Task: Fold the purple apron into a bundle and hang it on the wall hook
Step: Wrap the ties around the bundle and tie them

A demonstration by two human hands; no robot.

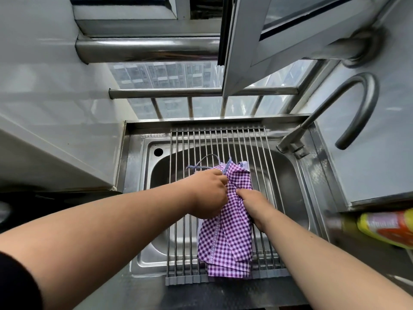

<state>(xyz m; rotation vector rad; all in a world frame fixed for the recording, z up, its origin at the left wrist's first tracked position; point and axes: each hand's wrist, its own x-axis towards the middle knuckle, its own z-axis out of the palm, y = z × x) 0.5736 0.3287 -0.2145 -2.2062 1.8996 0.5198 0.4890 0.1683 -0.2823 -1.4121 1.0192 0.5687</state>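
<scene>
Stainless steel fills the centre of the frame: a sink (154, 175) with a roll-up drying rack (223, 139) of parallel rods laid across the basin, a curved tap (348, 104) at the right, white tiled walls at the left and right edges, and a barred window (190, 92) along the top with tower blocks beyond. A yellow bottle (386, 227) lies blurred at the right edge. The purple apron (225, 238) lies on the rack at centre, gathered into a long narrow strip, its thin strap (201, 163) looping loose toward the upper left of the cloth. The left hand (207, 193) grips the upper part of the strip, fingers curled into the fabric. The right hand (254, 204) presses into the cloth just beside it; whether its fingers clamp the fabric cannot be told, since they are sunk in the folds. Assessment: folding is partway done, the apron narrowed lengthwise but not yet a compact bundle, with the lower end flat on the rack. Bundling and hanging remain. No wall hook is visible in this view.
</scene>
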